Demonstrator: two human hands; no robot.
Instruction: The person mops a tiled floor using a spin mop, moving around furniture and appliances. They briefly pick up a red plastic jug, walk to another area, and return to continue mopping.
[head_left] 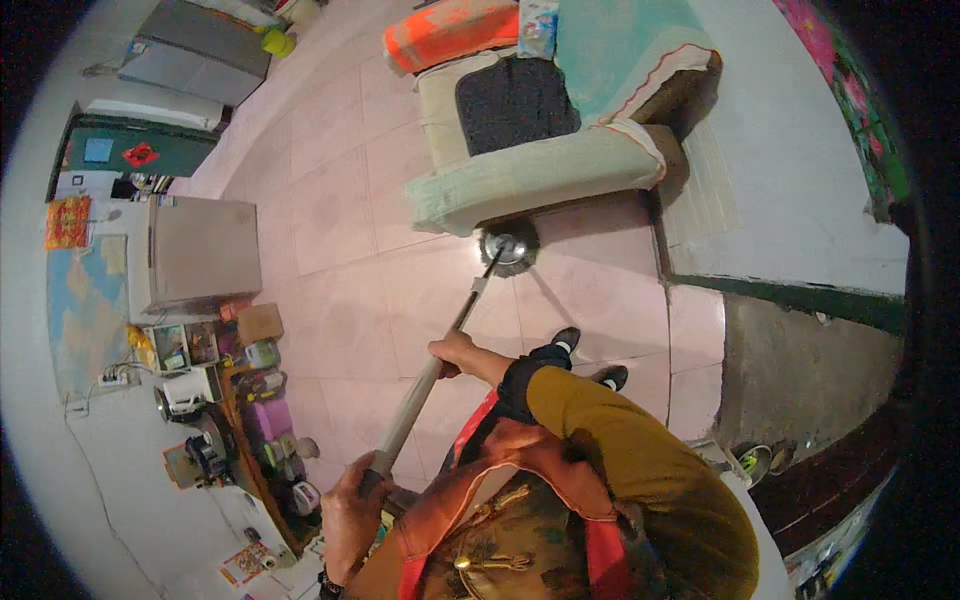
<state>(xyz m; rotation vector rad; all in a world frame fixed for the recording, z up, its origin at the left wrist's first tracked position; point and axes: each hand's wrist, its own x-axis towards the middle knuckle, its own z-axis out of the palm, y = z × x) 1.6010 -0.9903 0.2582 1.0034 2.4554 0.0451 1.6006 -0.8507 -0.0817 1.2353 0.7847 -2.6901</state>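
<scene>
A spin mop point(412, 405) slants across the middle of the view, its round metal-centred head point(506, 249) flat on the pink tiled floor beside the sofa's near armrest. Wrapped round the upper end of its pole is my left hand point(350, 512), low in the view. Farther down the pole, my right hand point(462, 356) grips it with closed fingers. The mop's grey fringe spreads out around the disc, close to the base of the green-covered sofa arm point(540, 185). My shoes point(566, 340) stand on the floor, to the right of the pole.
Along the left wall stand a refrigerator point(205, 252) and a long shelf crowded with jars, boxes and a white kettle point(188, 393). On the sofa lies a dark cushion point(515, 103). A wall corner point(668, 275) juts in at the right, beside a grey concrete patch point(790, 370).
</scene>
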